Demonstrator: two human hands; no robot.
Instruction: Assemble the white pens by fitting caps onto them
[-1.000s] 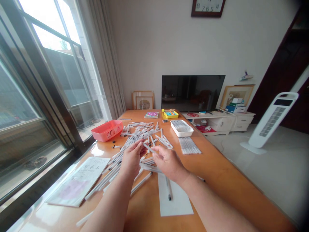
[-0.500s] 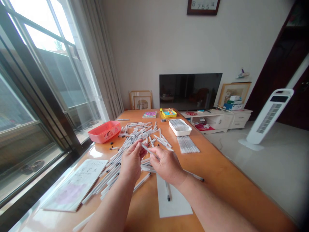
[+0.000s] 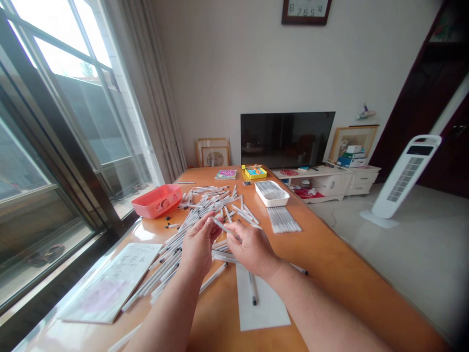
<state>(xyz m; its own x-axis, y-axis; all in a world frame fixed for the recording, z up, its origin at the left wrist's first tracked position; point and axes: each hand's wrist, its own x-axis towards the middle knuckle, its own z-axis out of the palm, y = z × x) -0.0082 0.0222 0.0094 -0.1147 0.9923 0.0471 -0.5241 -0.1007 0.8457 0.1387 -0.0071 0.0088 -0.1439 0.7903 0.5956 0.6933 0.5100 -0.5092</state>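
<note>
A pale pen barrel (image 3: pixel 221 225) slants between my two hands above the table. The fingertips of my left hand (image 3: pixel 198 239) pinch its upper end, and my right hand (image 3: pixel 251 246) is closed round its lower part. Beneath and beyond them lies a loose heap of white pen barrels (image 3: pixel 205 208), some with black ends. On a white sheet of paper (image 3: pixel 264 313), below my right wrist, rests one pen with a black end (image 3: pixel 253 291). Whether the piece in my hands has a tip or cap is hidden by my fingers.
A red plastic basket (image 3: pixel 157 201) stands left of the heap, with small black pieces (image 3: pixel 167 220) beside it. To the right are a white tray (image 3: pixel 274 201) of thin clear tubes and a row of tubes (image 3: pixel 284 220). A notebook (image 3: pixel 113 281) lies front left.
The view has shifted very slightly. Both hands keep the same hold on the pen barrel, and nothing on the table has visibly moved.
</note>
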